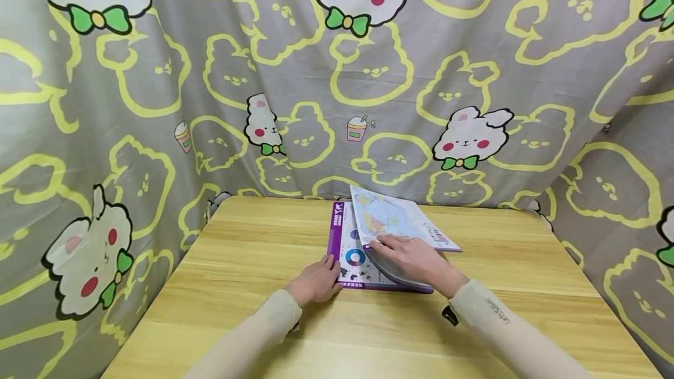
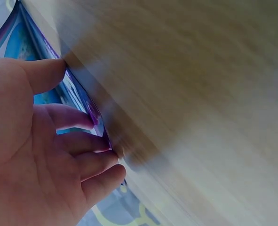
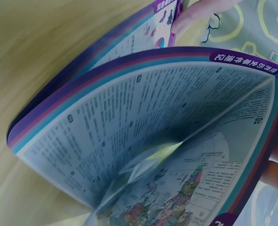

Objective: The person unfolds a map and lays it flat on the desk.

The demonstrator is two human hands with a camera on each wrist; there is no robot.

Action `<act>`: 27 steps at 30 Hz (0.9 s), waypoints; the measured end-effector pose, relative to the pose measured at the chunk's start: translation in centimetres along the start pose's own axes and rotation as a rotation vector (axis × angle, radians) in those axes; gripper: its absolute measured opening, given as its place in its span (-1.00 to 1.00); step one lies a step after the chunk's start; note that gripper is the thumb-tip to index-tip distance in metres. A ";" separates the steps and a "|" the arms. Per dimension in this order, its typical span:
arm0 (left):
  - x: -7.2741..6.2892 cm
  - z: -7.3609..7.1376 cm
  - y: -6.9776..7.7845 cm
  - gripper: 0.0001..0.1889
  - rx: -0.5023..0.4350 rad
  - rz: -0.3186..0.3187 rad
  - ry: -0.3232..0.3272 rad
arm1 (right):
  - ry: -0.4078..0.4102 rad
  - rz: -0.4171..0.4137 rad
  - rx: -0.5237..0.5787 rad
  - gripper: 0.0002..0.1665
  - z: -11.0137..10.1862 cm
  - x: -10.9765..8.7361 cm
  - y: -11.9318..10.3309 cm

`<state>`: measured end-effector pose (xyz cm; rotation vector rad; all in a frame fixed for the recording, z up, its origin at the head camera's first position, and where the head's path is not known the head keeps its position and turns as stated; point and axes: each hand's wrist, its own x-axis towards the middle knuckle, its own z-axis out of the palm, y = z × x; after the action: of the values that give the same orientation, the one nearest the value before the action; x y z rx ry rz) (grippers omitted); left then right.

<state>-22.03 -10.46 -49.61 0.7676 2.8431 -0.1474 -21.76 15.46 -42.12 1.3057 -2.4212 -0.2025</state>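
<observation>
A folded, glossy printed map with purple borders lies on the table, partly opened. Its raised leaf shows a world map on the upper face. My right hand grips the near left corner of that leaf, fingers on the map side; the thumb is hidden. In the right wrist view, the bowed inner panels carry dense text and a coloured map, and right-hand fingers hold the outer edge. My left hand rests at the sheet's lower left corner, fingertips loosely extended along its edge.
The wooden table runs out on both sides of the map. A grey curtain with cartoon figures hangs behind and beside it. A small black item shows beneath the right wrist.
</observation>
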 end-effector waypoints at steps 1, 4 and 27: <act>0.0 -0.1 0.1 -0.36 -0.004 -0.002 0.002 | -0.001 0.006 0.009 -0.42 -0.1 -0.2 0.1; -0.2 -0.4 0.2 -0.36 -0.010 -0.009 0.002 | 0.005 0.016 0.024 -0.38 -0.2 -0.6 0.3; -0.7 -0.2 -0.1 -0.30 -0.101 -0.080 0.021 | 0.202 0.001 0.050 -0.48 -1.9 -4.1 2.5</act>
<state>-21.52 -10.86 -49.26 0.6391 2.8767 -0.0069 -20.94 20.40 -40.68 1.2803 -2.2696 -0.0085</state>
